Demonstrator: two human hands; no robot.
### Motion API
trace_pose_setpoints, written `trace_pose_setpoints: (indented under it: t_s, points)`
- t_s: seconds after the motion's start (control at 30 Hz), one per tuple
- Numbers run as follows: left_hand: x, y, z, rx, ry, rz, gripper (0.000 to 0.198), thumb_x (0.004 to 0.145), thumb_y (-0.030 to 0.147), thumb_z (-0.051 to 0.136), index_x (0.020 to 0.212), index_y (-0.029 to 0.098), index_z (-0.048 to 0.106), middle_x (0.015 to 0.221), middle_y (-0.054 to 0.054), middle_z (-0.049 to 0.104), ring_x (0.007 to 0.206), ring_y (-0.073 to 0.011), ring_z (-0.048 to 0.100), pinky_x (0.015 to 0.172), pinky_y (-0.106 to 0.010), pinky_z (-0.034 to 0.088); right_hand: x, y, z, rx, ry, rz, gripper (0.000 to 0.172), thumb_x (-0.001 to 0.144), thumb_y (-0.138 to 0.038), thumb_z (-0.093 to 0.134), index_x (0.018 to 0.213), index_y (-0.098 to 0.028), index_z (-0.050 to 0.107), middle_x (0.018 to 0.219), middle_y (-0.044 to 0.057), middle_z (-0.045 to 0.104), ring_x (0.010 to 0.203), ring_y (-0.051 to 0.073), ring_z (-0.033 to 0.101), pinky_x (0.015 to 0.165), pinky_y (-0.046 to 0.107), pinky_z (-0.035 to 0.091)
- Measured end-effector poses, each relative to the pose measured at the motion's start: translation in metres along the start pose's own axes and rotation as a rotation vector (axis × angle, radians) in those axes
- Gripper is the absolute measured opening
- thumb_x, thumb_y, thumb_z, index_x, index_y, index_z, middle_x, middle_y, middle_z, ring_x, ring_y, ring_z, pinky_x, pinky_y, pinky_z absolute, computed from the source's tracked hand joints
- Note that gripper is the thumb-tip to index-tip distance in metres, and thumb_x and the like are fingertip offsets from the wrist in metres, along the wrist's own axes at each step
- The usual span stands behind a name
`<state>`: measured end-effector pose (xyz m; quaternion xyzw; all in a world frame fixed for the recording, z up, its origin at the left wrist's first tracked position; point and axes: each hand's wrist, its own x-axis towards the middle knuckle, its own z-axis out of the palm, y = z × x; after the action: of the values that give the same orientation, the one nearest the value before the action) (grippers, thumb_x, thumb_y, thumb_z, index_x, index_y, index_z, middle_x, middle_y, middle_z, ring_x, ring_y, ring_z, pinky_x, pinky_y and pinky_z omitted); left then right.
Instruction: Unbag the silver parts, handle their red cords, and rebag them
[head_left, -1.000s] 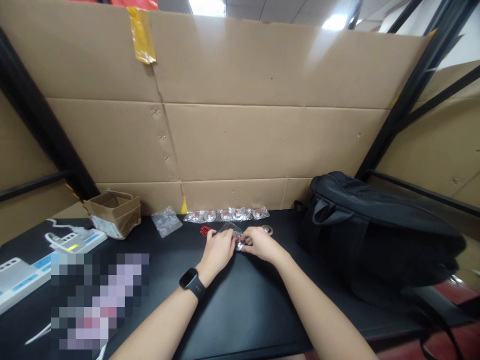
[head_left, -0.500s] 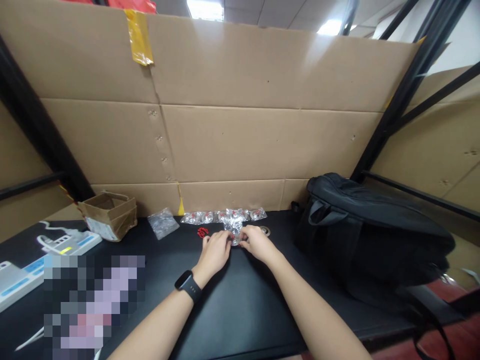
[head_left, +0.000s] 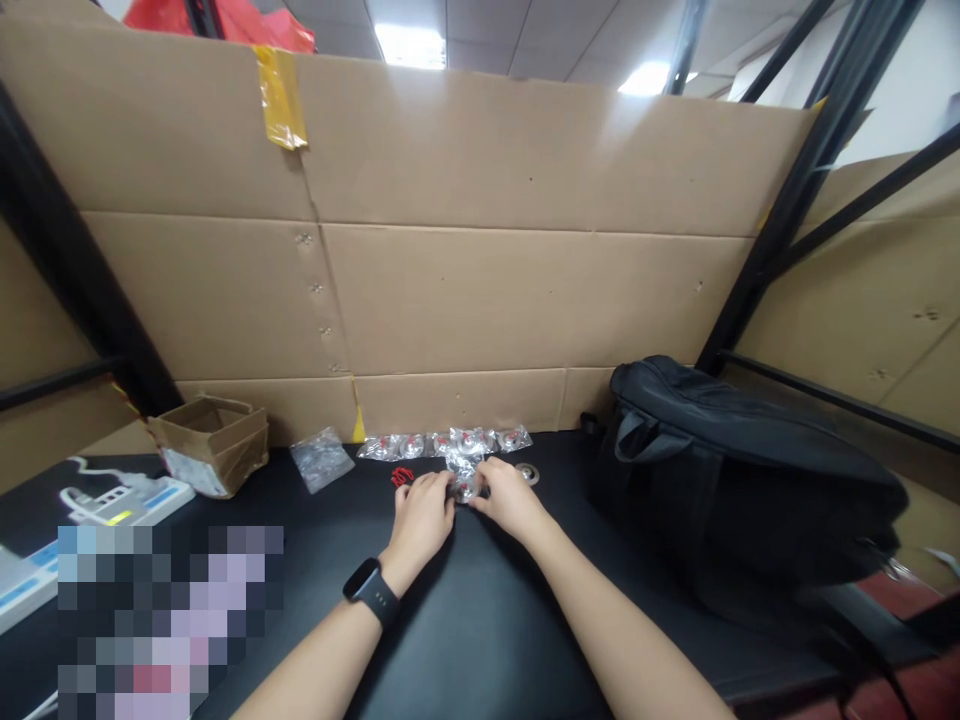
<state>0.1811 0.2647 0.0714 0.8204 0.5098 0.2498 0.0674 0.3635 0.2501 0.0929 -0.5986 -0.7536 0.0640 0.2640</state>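
Observation:
In front of me on the black tabletop, a small clear plastic packet (head_left: 466, 489) with a round metal piece and something red inside lies between my hands. My left hand (head_left: 421, 515), with a watch on the wrist, closes its fingertips on the packet's left edge. On the opposite edge my right hand (head_left: 512, 500) pinches with thumb and fingers. Just behind stands a row of similar clear packets (head_left: 411, 446), each with a silvery disc and a bit of red. Red pieces (head_left: 403, 476) lie left of my left hand. A loose metal ring (head_left: 529, 474) rests behind my right hand.
A black bag (head_left: 742, 480) takes up the right side. To the left are an open cardboard box (head_left: 214, 445), a clear plastic bag (head_left: 322, 460) and a white power strip (head_left: 161, 503) with cables. A tall cardboard wall (head_left: 465, 300) closes off the back. One patch at lower left is pixelated.
The view has tilted up slightly. Between my hands the packet now lies flatter and shows more of its disc; my fingers have parted a little along its edges.

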Motion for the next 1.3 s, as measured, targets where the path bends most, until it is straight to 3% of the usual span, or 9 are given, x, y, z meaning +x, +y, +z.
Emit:
trace_pose_setpoints:
  t_s: [0.23, 0.47, 0.8, 1.03, 1.13, 1.23, 1.3]
  points:
    - [0.001, -0.004, 0.007, -0.024, -0.029, -0.016, 0.033, 0.088, 0.018, 0.056, 0.119, 0.028, 0.062, 0.127, -0.006, 0.068, 0.135, -0.0274, 0.047, 0.105, -0.047, 0.027, 0.001, -0.008, 0.005, -0.050, 0.066, 0.071, 0.018, 0.079, -0.008, 0.069, 0.087, -0.021, 0.059, 0.096, 0.004, 0.063, 0.086, 0.019, 0.063, 0.076, 0.027, 0.044]
    - [0.001, -0.002, 0.005, -0.042, -0.051, 0.006, 0.043, 0.087, 0.023, 0.060, 0.130, 0.030, 0.058, 0.133, -0.005, 0.066, 0.141, -0.0292, 0.041, 0.107, -0.050, 0.024, 0.005, -0.003, 0.007, -0.013, 0.091, 0.022, 0.024, 0.073, -0.011, 0.076, 0.082, -0.021, 0.056, 0.095, 0.002, 0.061, 0.079, 0.017, 0.062, 0.070, 0.026, 0.044]
    - [0.000, 0.003, 0.002, -0.062, -0.152, -0.014, 0.049, 0.083, 0.027, 0.064, 0.132, 0.029, 0.056, 0.138, -0.006, 0.062, 0.141, -0.0286, 0.041, 0.108, -0.049, 0.024, 0.001, -0.005, 0.011, -0.189, 0.140, -0.038, 0.021, 0.078, -0.016, 0.075, 0.089, -0.023, 0.059, 0.106, 0.005, 0.061, 0.099, 0.024, 0.060, 0.073, 0.030, 0.049]
    - [0.000, 0.005, -0.005, -0.115, -0.174, -0.013, 0.048, 0.079, 0.023, 0.068, 0.125, 0.032, 0.058, 0.135, -0.005, 0.064, 0.136, -0.0278, 0.047, 0.104, -0.047, 0.029, 0.005, -0.004, 0.015, -0.308, 0.225, 0.035, 0.022, 0.080, -0.019, 0.074, 0.094, -0.024, 0.059, 0.105, 0.007, 0.062, 0.098, 0.025, 0.059, 0.072, 0.031, 0.049]
    - [0.001, 0.004, -0.011, -0.130, -0.185, -0.004, 0.048, 0.077, 0.025, 0.070, 0.124, 0.032, 0.059, 0.130, -0.005, 0.066, 0.130, -0.0288, 0.052, 0.103, -0.047, 0.029, 0.006, 0.001, 0.013, -0.218, 0.199, 0.036, 0.024, 0.079, -0.020, 0.075, 0.096, -0.024, 0.059, 0.105, 0.007, 0.062, 0.098, 0.024, 0.059, 0.073, 0.030, 0.047]
    - [0.003, 0.001, -0.018, -0.179, -0.188, -0.001, 0.038, 0.082, 0.030, 0.066, 0.120, 0.033, 0.062, 0.124, -0.004, 0.070, 0.121, -0.0271, 0.058, 0.102, -0.046, 0.030, 0.006, 0.013, 0.000, 0.023, 0.081, -0.095, 0.026, 0.080, -0.029, 0.077, 0.099, -0.023, 0.060, 0.105, 0.004, 0.061, 0.091, 0.019, 0.060, 0.075, 0.028, 0.046]
    - [0.006, -0.002, -0.022, -0.211, -0.181, 0.003, 0.024, 0.092, 0.032, 0.054, 0.113, 0.034, 0.066, 0.118, -0.001, 0.073, 0.114, -0.0241, 0.062, 0.101, -0.044, 0.031, 0.006, 0.023, -0.012, 0.172, 0.032, -0.159, 0.012, 0.090, -0.032, 0.065, 0.096, -0.022, 0.063, 0.097, 0.003, 0.062, 0.084, 0.016, 0.059, 0.075, 0.027, 0.045]
